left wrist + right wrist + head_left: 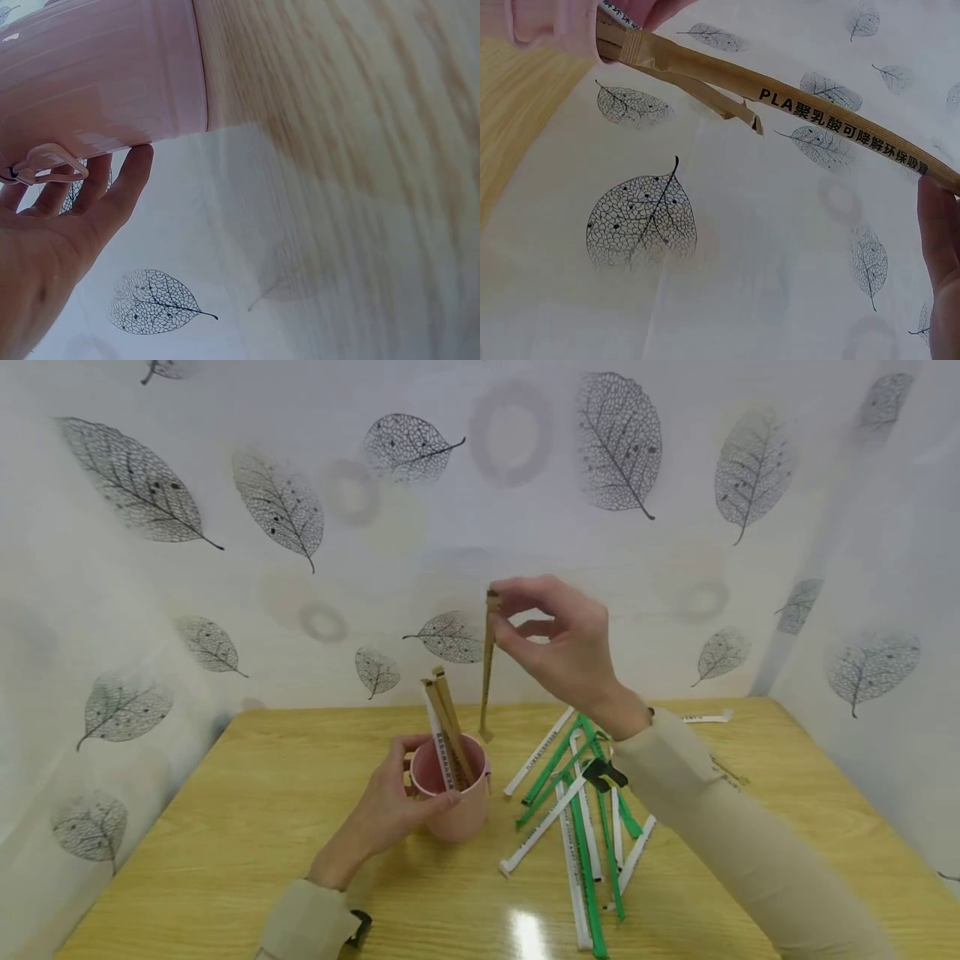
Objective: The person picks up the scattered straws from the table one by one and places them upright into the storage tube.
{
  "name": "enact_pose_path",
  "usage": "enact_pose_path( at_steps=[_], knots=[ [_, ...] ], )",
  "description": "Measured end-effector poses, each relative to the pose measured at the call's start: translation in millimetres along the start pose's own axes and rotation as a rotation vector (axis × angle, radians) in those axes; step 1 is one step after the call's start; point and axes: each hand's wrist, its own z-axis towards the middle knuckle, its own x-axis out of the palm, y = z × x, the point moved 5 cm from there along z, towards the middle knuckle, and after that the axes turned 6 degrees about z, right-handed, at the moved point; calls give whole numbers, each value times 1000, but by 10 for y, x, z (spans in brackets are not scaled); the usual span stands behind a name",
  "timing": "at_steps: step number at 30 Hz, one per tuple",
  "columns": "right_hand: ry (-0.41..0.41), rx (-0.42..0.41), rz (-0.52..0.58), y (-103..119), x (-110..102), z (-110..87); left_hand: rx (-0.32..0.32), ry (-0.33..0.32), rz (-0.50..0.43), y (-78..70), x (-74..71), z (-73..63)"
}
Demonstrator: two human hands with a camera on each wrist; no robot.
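My left hand (390, 806) grips a pink cup (457, 827) standing on the table, thumb at the near rim and fingers round the left side. Brown paper-wrapped straws (454, 727) and a white wrapped straw (441, 739) lean inside it. Up and to the right of the cup, my right hand (566, 639) pinches the top of another brown wrapped straw (487, 681), which hangs nearly upright. Dark print runs along this straw (840, 116) in the right wrist view. The left wrist view shows fingers against the cup (97, 67) near a small pink loop (56, 154).
Green straws (585, 868) and white straws (551, 822) lie crossed in a loose pile on the wooden table (262, 827), right of the cup. Beyond my right forearm lie a white straw (708, 718) and a partly hidden brown one (727, 770). A leaf-patterned backdrop (487, 527) surrounds the table.
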Motion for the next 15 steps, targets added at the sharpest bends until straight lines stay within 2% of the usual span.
enact_pose_path(
  at_steps=[5,9,15],
  knots=[
    [59,-13,17,-33,223,-41,4,-7,16,2,-1,4],
    [105,4,-3,-98,331,-223,2,-21,17,3,-2,6],
    [159,82,-10,-235,400,-522,4,-22,10,5,2,4]
  ],
)
